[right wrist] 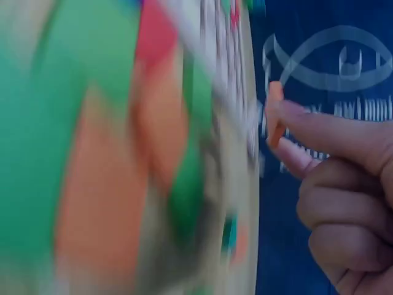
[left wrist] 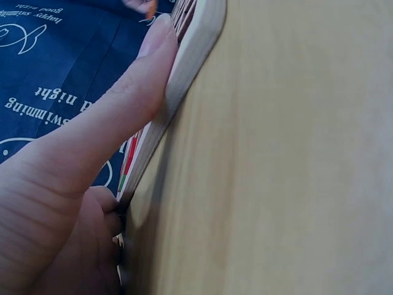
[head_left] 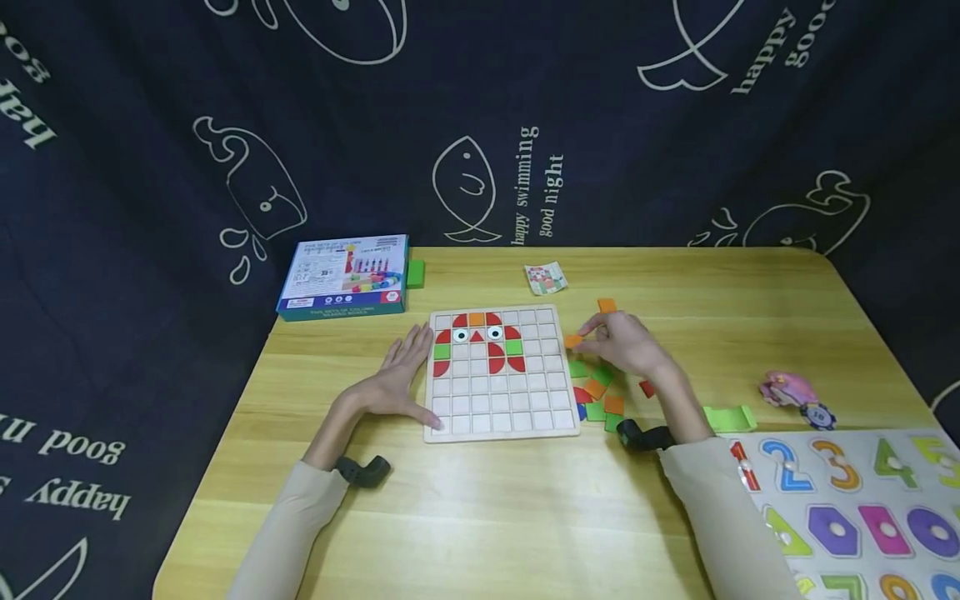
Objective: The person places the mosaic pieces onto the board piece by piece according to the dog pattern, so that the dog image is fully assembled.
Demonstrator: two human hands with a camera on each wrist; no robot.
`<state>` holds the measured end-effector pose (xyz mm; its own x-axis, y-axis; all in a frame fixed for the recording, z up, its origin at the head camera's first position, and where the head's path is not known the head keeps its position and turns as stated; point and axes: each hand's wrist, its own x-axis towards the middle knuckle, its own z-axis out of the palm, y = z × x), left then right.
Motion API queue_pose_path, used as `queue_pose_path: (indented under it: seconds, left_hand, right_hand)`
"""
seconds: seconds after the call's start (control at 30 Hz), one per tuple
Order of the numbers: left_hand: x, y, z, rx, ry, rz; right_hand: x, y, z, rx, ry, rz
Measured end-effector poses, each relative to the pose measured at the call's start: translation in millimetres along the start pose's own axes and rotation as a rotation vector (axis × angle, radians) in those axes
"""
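Observation:
A wooden grid board (head_left: 491, 437) lies on the table, with red, green and orange tiles and two eye tiles set in its upper left cells. My left hand (head_left: 390, 385) is spread along the board's left side. Its thumb (left wrist: 132, 92) rests on the near left corner. Between thumb and finger, my right hand (head_left: 632, 343) pinches an orange square tile (right wrist: 274, 115) just off the board's right edge. Below that hand lies a loose pile of green tiles (head_left: 595, 412), orange tiles (head_left: 614, 405) and a few red and blue pieces, blurred in the right wrist view.
A flat toy box (head_left: 345, 279) stands back left, a green block (head_left: 416, 274) beside it. Behind the board lies a small pattern card (head_left: 546, 278). To the right are a pink toy (head_left: 789, 389), a round chip (head_left: 817, 416), a lime-green piece (head_left: 729, 418) and a number puzzle board (head_left: 806, 492).

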<state>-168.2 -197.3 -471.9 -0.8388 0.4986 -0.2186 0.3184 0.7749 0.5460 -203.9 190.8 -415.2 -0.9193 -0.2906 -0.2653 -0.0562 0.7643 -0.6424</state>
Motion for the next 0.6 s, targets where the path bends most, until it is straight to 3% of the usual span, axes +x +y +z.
queue_pose_path:
  seconds: [0.17,0.27,0.43,0.6]
  left_hand:
    - [0.8,0.5,0.4,-0.003,-0.003,0.001]
    - [0.4,1.3,-0.4,-0.002,-0.001,0.001]
    - [0.0,1.4,-1.1,0.014,-0.005,0.008]
    - [-1.2,1.0,-1.3,0.014,-0.003,0.002]
  right_hand:
    - [12,-51,41,0.046,-0.06,-0.08]
    - [22,-73,65,0.021,-0.054,-0.117]
    - [32,-88,89,-0.067,0.013,-0.121]
    - [36,-89,94,-0.012,0.025,-0.138]
